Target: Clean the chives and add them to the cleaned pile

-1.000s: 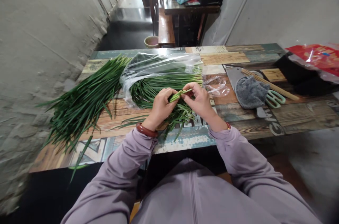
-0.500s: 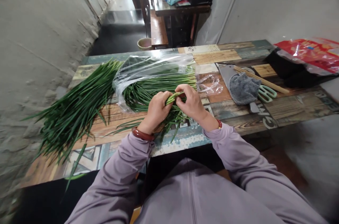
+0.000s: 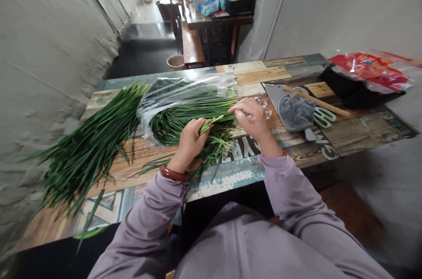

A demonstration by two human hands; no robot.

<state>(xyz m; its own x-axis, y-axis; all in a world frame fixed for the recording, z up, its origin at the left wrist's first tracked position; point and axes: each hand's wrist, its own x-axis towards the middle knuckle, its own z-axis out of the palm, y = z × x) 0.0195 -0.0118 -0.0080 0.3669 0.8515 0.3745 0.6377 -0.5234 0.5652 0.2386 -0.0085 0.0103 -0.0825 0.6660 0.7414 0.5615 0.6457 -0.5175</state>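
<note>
My left hand (image 3: 191,139) is closed around a few garlic chives (image 3: 211,123), their pale stalk ends pointing up to the right. To its right, my right hand (image 3: 250,117) has its fingers curled with the tips together, at the stalk ends of the chives in the bag. Whatever lies between those fingertips is too small to make out. A clear plastic bag (image 3: 194,90) full of chives lies open just beyond both hands. Loose chive trimmings (image 3: 217,149) are scattered on the table beneath them. A large pile of chives (image 3: 95,138) spreads to the left.
On the right of the plank-patterned table (image 3: 296,138) lie a cleaver (image 3: 273,93), a grey cloth (image 3: 295,112), green-handled scissors (image 3: 325,117) and wooden chopsticks (image 3: 329,105). A red plastic package (image 3: 369,68) rests at the far right. Walls stand on both sides.
My right hand has moved away from the chives in my left hand, to the right, toward the bagged stalk ends. My left hand keeps its hold. The camera view has shifted slightly.
</note>
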